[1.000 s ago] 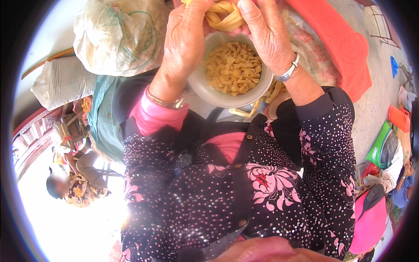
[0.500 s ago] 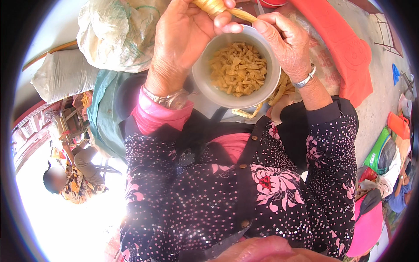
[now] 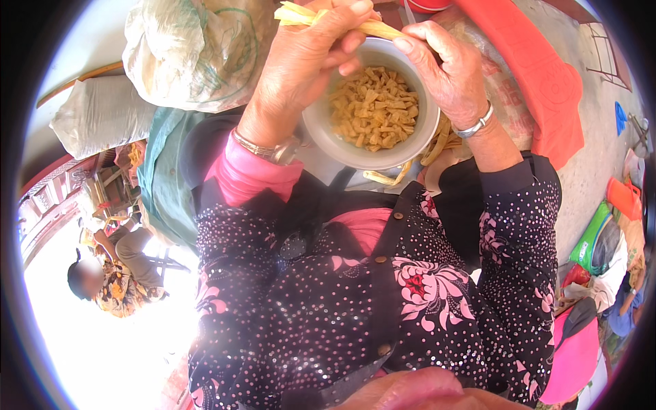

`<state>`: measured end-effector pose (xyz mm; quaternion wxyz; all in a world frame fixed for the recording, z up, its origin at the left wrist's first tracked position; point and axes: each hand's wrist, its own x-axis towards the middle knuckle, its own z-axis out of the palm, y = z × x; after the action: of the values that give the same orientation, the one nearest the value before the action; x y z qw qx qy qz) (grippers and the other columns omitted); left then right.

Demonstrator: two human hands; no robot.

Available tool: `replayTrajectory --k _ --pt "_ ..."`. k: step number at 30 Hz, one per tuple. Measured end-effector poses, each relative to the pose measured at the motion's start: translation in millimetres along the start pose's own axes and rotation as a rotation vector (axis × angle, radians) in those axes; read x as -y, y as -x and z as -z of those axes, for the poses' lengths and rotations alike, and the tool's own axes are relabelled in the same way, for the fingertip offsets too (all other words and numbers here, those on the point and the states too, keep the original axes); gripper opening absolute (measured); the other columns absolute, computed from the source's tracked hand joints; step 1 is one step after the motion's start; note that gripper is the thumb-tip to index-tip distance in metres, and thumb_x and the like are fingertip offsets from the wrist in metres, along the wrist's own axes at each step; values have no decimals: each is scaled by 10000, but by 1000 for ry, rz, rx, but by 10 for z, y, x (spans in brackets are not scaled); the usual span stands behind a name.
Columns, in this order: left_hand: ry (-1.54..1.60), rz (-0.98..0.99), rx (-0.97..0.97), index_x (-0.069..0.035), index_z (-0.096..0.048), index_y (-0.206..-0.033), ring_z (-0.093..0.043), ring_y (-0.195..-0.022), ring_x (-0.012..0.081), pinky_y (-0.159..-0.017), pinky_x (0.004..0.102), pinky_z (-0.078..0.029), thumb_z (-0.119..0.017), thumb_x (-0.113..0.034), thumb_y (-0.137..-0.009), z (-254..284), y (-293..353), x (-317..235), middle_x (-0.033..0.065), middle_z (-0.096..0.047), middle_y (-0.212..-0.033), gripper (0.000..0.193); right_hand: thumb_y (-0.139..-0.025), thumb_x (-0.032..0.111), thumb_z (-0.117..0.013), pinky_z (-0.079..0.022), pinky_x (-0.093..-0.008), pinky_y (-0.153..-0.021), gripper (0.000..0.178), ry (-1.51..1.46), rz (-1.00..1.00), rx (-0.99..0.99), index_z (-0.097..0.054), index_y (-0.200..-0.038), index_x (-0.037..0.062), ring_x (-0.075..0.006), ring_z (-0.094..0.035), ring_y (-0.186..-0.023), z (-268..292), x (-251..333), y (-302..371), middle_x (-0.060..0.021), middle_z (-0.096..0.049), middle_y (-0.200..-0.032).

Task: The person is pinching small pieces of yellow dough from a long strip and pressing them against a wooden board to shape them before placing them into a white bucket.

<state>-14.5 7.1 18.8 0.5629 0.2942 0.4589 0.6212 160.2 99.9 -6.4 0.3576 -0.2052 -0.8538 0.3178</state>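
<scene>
A yellow husk-like strip (image 3: 381,29) is stretched between my hands at the top of the view. My left hand (image 3: 307,58) pinches it, and a loose, split end pokes out past the fingers on the left. Between thumb and fingertips, my right hand (image 3: 447,72) grips the strip's other end. Below and between the hands stands a pale grey bowl (image 3: 316,130) holding many small yellow-brown folded pieces (image 3: 376,109). More yellow strips (image 3: 443,139) lie by the bowl's right side, and a looped one (image 3: 388,178) is at its near edge.
A large whitish plastic sack (image 3: 198,58) and a grey-white bundle (image 3: 102,116) sit at the left, above a teal cloth (image 3: 167,178). A red sheet (image 3: 540,89) lies at the right. Another person (image 3: 123,277) sits at the far left; bags (image 3: 594,236) are at the far right.
My left hand has turned over and its fingers have closed in around the strip, whose loose end now shows at the left. My right hand has hardly moved.
</scene>
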Motion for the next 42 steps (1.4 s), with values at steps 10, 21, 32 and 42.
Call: replayTrajectory --k 10,21,32,42 --pt "180 -56 -38 40 -644 -979 -298 -530 27 -480 189 -289 -609 -142 -921 160 -1 -6 -40 -400 -643 194 -866 183 -692 -461 -309 -529 154 46 77 -20 -659 -884 34 -234 -593 -589 174 51 17 -85 -610 -724" --pt "125 -110 -30 30 -610 -1025 -324 -545 37 -535 224 -364 -595 -145 -934 154 44 -26 -12 -441 -689 198 -803 164 -742 -505 -325 -567 154 252 233 -29 -673 -853 36 -248 -642 -653 386 -19 -10 -72 -674 -778" --pt "-281 -223 446 77 -393 -1375 -575 -1153 397 -1071 497 -361 -499 -230 -892 390 56 -292 294 -542 -1272 582 -866 143 -663 -449 -305 -550 129 413 399 -99 -623 -928 37 -199 -554 -624 576 11 -157 -48 -537 -724" --pt "-266 5 234 65 -461 -1322 -638 -1048 290 -971 387 -475 -379 -320 -1022 -42 30 -32 223 -622 -1167 495 -767 173 -696 -513 -284 -656 197 502 508 59 -654 -958 146 -164 -631 -790 332 173 -84 22 -621 -833"
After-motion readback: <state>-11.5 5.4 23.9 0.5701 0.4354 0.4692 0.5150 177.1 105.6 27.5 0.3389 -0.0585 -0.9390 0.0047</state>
